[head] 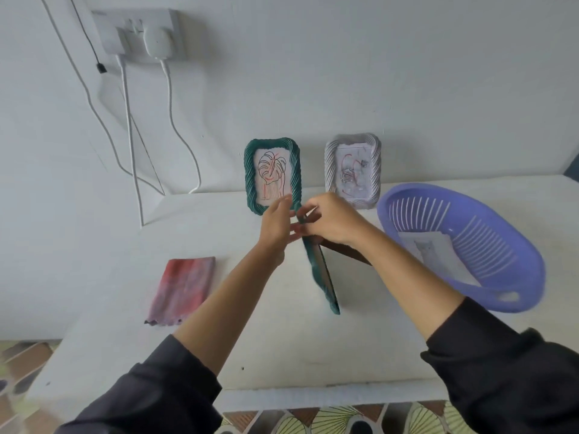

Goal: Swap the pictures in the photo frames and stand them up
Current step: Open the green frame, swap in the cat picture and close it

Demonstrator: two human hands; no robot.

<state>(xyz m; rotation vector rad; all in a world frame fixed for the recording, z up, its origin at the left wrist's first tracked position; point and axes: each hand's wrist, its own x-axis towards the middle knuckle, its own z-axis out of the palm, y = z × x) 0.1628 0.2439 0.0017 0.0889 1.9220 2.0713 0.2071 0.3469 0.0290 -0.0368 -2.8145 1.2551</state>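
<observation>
A green photo frame (322,274) stands on edge on the white table (250,355), seen from the side, its dark back stand (344,251) swung out to the right. My right hand (332,219) grips its top edge. My left hand (277,223) touches the same top edge from the left, fingers spread. Behind, a second green frame (250,183) with a line drawing stands against the wall. A white frame (352,170) with a sketch stands to its right.
A purple slotted basket (470,245) lies tilted at the right, with a paper picture (423,249) inside. A folded red and purple cloth (183,289) lies at the left. White cables (131,151) hang from a wall socket (138,32) down to the table.
</observation>
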